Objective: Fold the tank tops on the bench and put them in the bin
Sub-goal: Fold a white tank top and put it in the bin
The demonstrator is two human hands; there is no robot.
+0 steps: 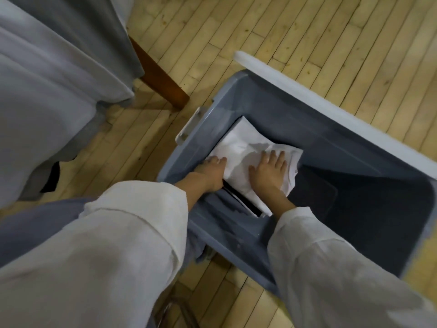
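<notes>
The floor (pixel 307 31) is pale wood laid in narrow planks, scuffed and yellowish, and it fills the view from 12 o'clock round to 2 and again at 6. At 10 o'clock stands the bench (pixel 47 91), draped in grey cloth that hangs to the floor, with one brown wooden leg (pixel 160 79) slanting out from under it toward the centre.

One grey bin (pixel 260 95) sits on the floor at 3 to 4 o'clock, open, with one white lid (pixel 331 110) running along its far side and one white latch (pixel 189 126) on the end nearest the bench.

Inside the bin, against its bench-side end, lies one folded white tank top (pixel 238 147), a little rumpled on top. Under its near edge shows one dark layer (pixel 241 202) (too shadowed to tell what it is).

Two hands reach down into the bin from two loose white sleeves (pixel 106 245). The left hand (pixel 209 172) rests with straight fingers on the tank top's 9 o'clock edge, thumb out of sight. The right hand (pixel 269 172) lies flat on the tank top, fingers spread, pressing rather than gripping.
</notes>
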